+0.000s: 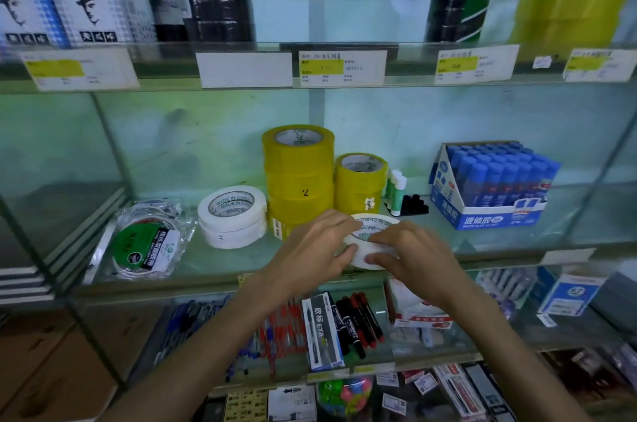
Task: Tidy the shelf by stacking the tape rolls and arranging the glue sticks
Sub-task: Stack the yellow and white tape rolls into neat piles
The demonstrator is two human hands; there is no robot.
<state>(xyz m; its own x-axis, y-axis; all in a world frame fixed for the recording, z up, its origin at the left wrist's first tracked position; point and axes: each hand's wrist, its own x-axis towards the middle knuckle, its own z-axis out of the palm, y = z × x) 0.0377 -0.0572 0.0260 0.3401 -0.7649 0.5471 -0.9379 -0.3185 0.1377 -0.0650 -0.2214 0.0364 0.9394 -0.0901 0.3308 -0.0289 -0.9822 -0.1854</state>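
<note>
I am reaching both arms over the markers (358,321) lying on the lower shelf, and I am holding a white tape roll (379,219) between my hands at the front of the glass shelf (206,280). My left hand (310,249) is curling round the roll's left side with its thumb pressing the near wall. My right hand (413,256) is wrapping the right side, fingers bent over the top rim and thumb pinching the near wall beside the left thumb. I cannot tell whether the roll is resting on the glass or lifted just off it. To the left, two more white rolls (232,214) are sitting stacked, and further left a bagged roll (148,242) is lying tilted. Just behind my hands a tall yellow tape stack (298,176) and a shorter yellow stack (360,182) are standing side by side. Beside the shorter one, white-capped glue sticks (396,183) are standing upright, and a blue box of glue bottles (489,187) is sitting well to the right.
</note>
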